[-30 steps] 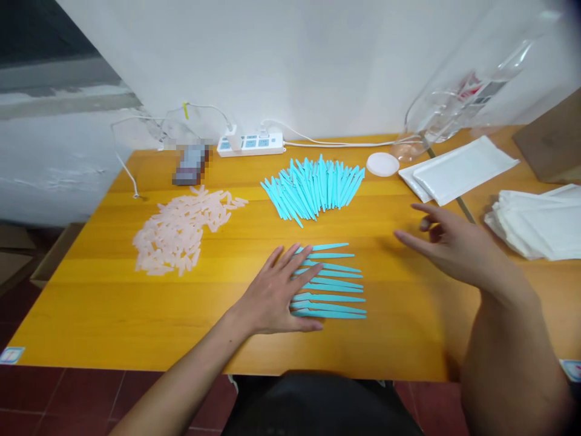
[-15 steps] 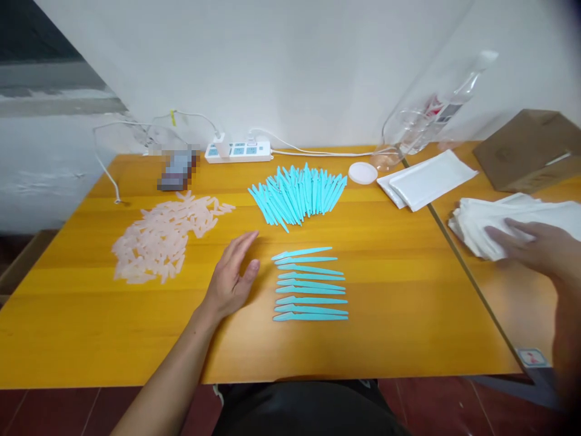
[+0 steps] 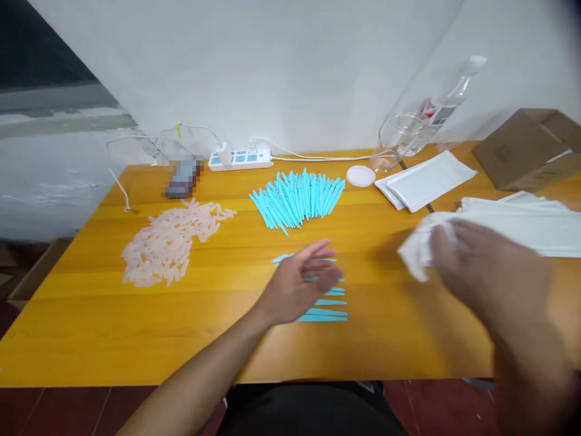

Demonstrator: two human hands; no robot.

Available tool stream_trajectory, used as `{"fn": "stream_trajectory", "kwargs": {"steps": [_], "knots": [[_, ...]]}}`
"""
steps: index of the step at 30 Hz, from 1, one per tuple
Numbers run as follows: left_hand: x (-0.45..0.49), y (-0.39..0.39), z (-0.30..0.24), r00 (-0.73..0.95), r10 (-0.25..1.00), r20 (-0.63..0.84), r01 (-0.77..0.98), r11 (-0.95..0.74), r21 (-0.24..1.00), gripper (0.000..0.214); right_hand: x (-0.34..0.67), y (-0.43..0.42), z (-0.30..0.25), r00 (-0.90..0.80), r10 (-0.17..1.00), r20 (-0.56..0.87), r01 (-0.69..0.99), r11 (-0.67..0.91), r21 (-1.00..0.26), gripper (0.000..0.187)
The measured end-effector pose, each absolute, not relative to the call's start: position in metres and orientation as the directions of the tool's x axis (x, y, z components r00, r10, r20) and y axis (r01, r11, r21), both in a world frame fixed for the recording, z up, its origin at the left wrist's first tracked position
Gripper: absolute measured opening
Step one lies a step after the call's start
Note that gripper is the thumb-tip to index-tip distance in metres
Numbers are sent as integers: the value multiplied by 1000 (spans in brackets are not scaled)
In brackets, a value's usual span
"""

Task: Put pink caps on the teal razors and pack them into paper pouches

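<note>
Near the center of the wooden surface, the left hand — half open, thumb apart — hangs over blue sticks laid along a nine-to-three-o'clock axis, tapered tips toward three. At three o'clock from it, the blurred right hand is clamped on a white sheet, its loose end toward eight.

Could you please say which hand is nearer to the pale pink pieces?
Left. The left hand is right of the pale pink pieces, over the lined-up blue sticks; the right hand, holding a white item, is farther right.
</note>
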State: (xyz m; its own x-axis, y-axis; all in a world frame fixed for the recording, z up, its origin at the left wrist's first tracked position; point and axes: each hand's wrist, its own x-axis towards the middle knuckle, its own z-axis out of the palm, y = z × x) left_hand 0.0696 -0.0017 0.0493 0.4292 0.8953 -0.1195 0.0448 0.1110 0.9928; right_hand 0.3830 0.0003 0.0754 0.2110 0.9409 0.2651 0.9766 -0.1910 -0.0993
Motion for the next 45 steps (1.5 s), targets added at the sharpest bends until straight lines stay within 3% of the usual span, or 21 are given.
{"fn": "stream_trajectory", "kwargs": {"steps": [2,6,10,11,16,18,21,23,25,27,30,34,36,38,42,45], "knots": [[100,7,44,476,851,-221,12,245,969,74,325,-6,75,137,972,192,985,-113,-128,36],[123,36,21,360,909,-211,23,218,976,37,297,-5,56,4,989,149,966,35,-257,45],[121,61,12,384,882,-274,142,238,961,28,321,12,28,-398,901,174,876,429,-219,103],[120,66,13,408,866,-289,166,241,956,29,324,19,23,-467,870,160,842,492,-219,107],[96,84,26,349,911,-222,441,49,896,35,329,54,14,-506,841,193,734,537,-417,58],[80,86,31,349,923,-162,573,-74,816,34,330,62,15,-472,849,240,733,528,-429,63],[63,83,33,485,867,-114,722,-324,611,26,329,67,13,-471,850,234,751,526,-399,72],[61,79,31,556,824,-112,765,-454,457,18,325,67,10,-475,855,207,759,518,-396,69],[63,76,28,585,804,-104,766,-505,397,14,323,67,6,-468,865,181,767,499,-404,68],[62,74,28,606,792,-71,733,-522,435,15,322,66,3,-461,871,169,770,487,-413,70],[53,71,36,581,810,81,613,-501,611,15,323,66,0,-461,871,170,772,489,-406,72],[33,67,50,181,943,278,335,-325,884,34,317,71,4,-495,853,165,763,517,-387,73],[26,66,49,-6,964,266,178,-261,949,43,310,75,6,-523,837,162,756,543,-365,72],[23,65,41,-78,977,200,74,-194,978,44,303,81,6,-546,822,163,754,566,-332,72],[22,62,17,-36,999,29,114,-25,993,37,296,88,1,-558,810,178,742,584,-329,70],[34,61,8,100,991,87,328,-115,938,28,295,87,-3,-568,793,222,708,608,-360,73]]}}
